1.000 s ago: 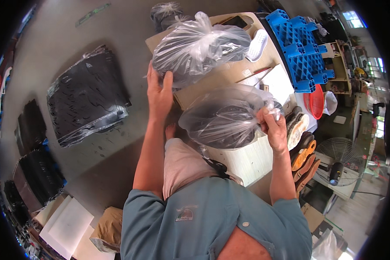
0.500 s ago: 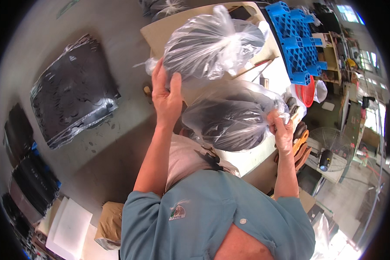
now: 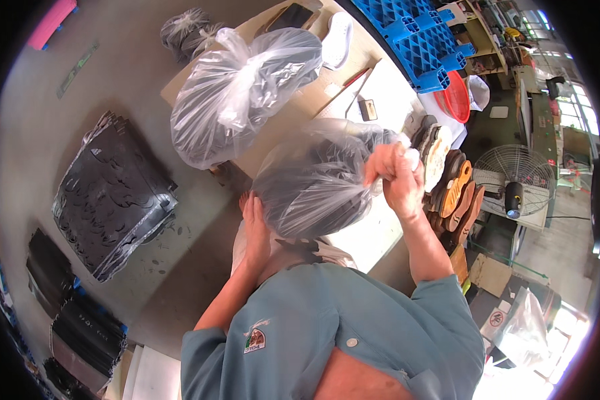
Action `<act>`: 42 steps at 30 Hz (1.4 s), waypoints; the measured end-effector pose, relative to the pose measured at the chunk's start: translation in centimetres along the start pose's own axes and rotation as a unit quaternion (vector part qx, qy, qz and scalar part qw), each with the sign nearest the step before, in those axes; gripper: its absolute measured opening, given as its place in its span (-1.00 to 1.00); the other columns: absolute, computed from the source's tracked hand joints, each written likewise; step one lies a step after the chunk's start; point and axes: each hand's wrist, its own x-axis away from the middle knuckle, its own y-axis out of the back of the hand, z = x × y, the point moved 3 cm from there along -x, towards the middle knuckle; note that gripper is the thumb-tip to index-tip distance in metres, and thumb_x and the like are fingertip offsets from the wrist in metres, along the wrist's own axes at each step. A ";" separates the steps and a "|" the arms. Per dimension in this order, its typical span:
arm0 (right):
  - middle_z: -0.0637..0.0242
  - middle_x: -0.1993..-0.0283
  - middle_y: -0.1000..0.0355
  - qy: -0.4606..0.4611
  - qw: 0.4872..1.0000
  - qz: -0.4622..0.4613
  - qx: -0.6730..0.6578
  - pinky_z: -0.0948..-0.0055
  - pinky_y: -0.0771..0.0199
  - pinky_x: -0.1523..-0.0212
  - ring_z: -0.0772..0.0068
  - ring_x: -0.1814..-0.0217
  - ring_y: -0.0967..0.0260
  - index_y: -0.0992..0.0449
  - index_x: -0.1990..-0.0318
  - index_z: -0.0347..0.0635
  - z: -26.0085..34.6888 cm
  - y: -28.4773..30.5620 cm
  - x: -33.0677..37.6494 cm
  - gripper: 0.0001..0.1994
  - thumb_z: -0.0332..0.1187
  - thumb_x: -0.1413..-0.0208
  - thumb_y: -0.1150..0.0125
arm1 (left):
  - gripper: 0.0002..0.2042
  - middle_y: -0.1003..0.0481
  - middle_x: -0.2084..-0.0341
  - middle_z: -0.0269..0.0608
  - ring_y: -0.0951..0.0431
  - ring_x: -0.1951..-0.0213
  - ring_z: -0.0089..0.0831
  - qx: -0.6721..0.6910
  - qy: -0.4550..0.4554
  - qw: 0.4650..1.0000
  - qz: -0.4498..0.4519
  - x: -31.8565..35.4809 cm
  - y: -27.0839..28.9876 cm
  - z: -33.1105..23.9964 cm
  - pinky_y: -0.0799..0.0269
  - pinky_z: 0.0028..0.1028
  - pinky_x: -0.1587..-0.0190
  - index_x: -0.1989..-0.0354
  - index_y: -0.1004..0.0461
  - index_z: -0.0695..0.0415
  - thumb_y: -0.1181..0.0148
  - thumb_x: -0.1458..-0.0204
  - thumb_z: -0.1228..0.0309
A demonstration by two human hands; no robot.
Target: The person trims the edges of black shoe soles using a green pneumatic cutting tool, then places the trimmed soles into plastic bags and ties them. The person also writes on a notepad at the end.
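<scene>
My right hand point(image 3: 399, 179) is closed round the gathered neck of a clear plastic bag point(image 3: 317, 193) filled with dark things I cannot make out. This bag rests at the near edge of the pale table point(image 3: 370, 233). My left hand point(image 3: 255, 228) lies with fingers stretched out against the bag's left side. Farther off, a second clear bag point(image 3: 237, 100) with dark contents and a bunched top sits over the table's left edge, touched by neither hand.
A white shoe point(image 3: 338, 41), a phone point(image 3: 288, 18) and a small dark box point(image 3: 367, 110) lie on the table. Shoe soles point(image 3: 455, 193) line its right side, near a fan point(image 3: 513, 193). Blue pallets point(image 3: 417, 40) stand beyond. Black sheets point(image 3: 113, 200) are stacked on the floor at left.
My left hand has come down from the far bag to the near bag's left side. The far bag has shifted left, uncovering the white shoe. My right hand keeps hold of the neck.
</scene>
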 end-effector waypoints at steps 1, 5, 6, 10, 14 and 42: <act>0.33 0.49 -0.24 -0.019 0.998 -0.055 -0.005 0.30 -0.43 0.33 0.35 0.45 -0.36 -0.30 0.42 -0.14 0.7 0.3 1.1 -0.55 -0.13 -0.59 0.12 | -0.37 -0.20 -0.51 -0.03 -0.28 -0.46 -0.19 -0.043 -0.033 0.999 0.000 0.0 -0.2 -0.2 -0.18 -0.24 -0.50 -0.58 -0.10 0.27 0.24 -0.53 0.05; 0.50 0.61 -0.01 0.014 0.993 -0.077 -0.084 0.34 -0.19 0.41 0.51 0.64 0.04 -0.13 0.53 0.03 4.0 0.2 4.2 -0.49 -0.07 -0.60 0.21 | -0.41 -0.27 -0.46 -0.01 -0.26 -0.48 -0.19 0.062 -0.079 0.995 -0.006 -0.1 -1.2 -2.7 -0.12 -0.26 -0.53 -0.54 -0.18 0.27 0.20 -0.53 0.10; 0.49 0.59 -0.04 0.034 0.993 -0.052 -0.105 0.32 -0.20 0.41 0.49 0.62 0.02 -0.14 0.51 0.00 4.6 -0.1 5.0 -0.50 -0.09 -0.59 0.18 | -0.42 -0.32 -0.42 -0.02 -0.29 -0.46 -0.20 0.153 -0.040 0.987 -0.014 -0.4 -1.4 -3.4 -0.14 -0.25 -0.51 -0.52 -0.22 0.26 0.19 -0.52 0.10; 0.47 0.55 -0.08 0.054 0.983 0.003 -0.174 0.28 -0.20 0.41 0.47 0.58 0.03 -0.17 0.47 -0.04 6.2 -1.3 7.4 -0.54 -0.11 -0.58 0.11 | -0.47 -0.47 -0.26 -0.13 -0.44 -0.31 -0.25 0.373 0.082 0.924 -0.035 -2.4 -1.6 -6.9 -0.29 -0.20 -0.40 -0.43 -0.34 0.19 0.12 -0.49 0.07; 0.49 0.57 -0.02 0.079 0.975 -0.028 -0.208 0.29 -0.16 0.42 0.49 0.57 0.11 -0.15 0.46 -0.02 7.8 -2.4 8.2 -0.55 -0.11 -0.58 0.13 | -0.30 -0.23 -0.47 -0.19 -0.28 -0.43 -0.21 0.337 0.030 0.941 0.022 -3.4 -3.5 -8.1 -0.25 -0.18 -0.41 -0.57 -0.10 0.19 0.11 -0.46 -0.08; 0.46 0.46 -0.28 0.139 0.948 -0.285 0.026 0.47 -0.24 0.38 0.59 0.50 -0.14 -0.46 0.25 -0.16 2.0 -16.8 -5.8 -0.84 -0.44 -0.44 -0.02 | 0.05 -0.20 -0.51 0.16 -0.08 -0.56 0.16 -0.522 -0.352 0.754 0.188 -16.8 7.0 -33.4 -0.05 0.00 -0.54 -0.53 -0.14 0.27 -0.65 0.14 0.25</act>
